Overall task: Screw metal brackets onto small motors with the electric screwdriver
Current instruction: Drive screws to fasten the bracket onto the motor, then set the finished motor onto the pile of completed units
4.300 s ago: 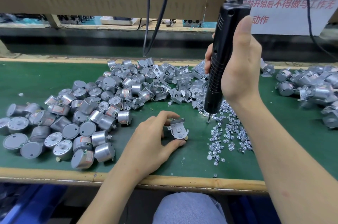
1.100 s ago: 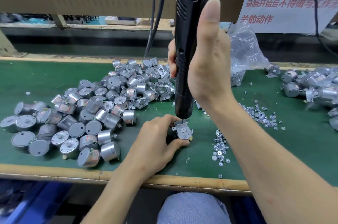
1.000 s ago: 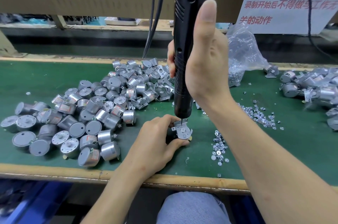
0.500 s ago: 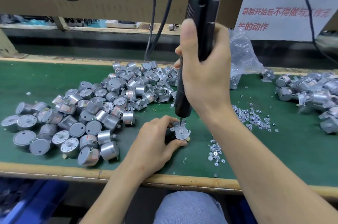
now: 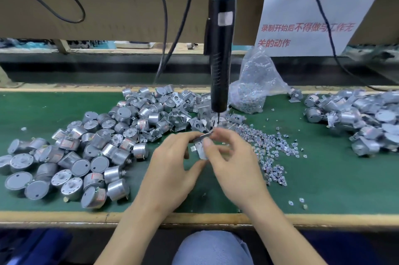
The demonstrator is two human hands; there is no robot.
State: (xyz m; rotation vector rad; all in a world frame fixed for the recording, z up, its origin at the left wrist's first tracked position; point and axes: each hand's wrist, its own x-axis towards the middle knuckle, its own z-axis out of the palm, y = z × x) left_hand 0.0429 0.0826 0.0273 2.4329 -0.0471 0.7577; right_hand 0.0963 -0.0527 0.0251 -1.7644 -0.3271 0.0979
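Both of my hands hold one small motor with a metal bracket (image 5: 199, 148) just above the green mat. My left hand (image 5: 172, 163) grips it from the left, thumb under it. My right hand (image 5: 233, 161) pinches the bracket from the right, thumb on top. The black electric screwdriver (image 5: 220, 53) hangs free from its cord right behind my hands, its bit pointing down over the bracket pile. Loose screws (image 5: 267, 148) lie scattered to the right of my hands.
A heap of bare motors (image 5: 71, 156) covers the mat's left side, loose brackets (image 5: 183, 117) lie behind my hands. Motors with brackets on them (image 5: 356, 120) pile at the right. A clear bag of parts (image 5: 252, 87) stands behind the screws. The wooden table edge (image 5: 64, 217) runs along the front.
My right hand has let go of the screwdriver, which swung up and now hangs by itself. That hand came down onto the motor and bracket my left hand holds.
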